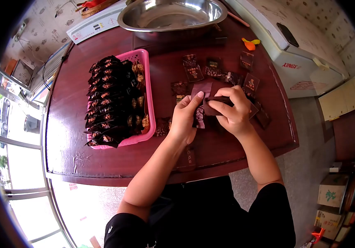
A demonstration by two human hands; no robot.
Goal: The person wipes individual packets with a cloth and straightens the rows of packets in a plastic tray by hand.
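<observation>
My left hand (183, 117) is closed on a dark, shiny foil packet (200, 121), the thumb pressed on its upper part. Close beside it, my right hand (237, 110) pinches a flat dark brown piece (211, 110) that looks like a small packet or sleeve; its kind is unclear. The two pieces touch or overlap between my fingers. Around my hands lie several loose dark packets (193, 69) on the reddish-brown table (115, 163). To the left, a pink plastic basket (150, 95) holds rows of black packets (107, 95) standing on edge.
A large steel basin (173, 25) stands at the table's back, beside a white panel-like appliance (97, 25). Orange and yellow balloons (249, 44) lie near the right edge. A white chest freezer (305, 62) with a phone (287, 34) on top adjoins the table.
</observation>
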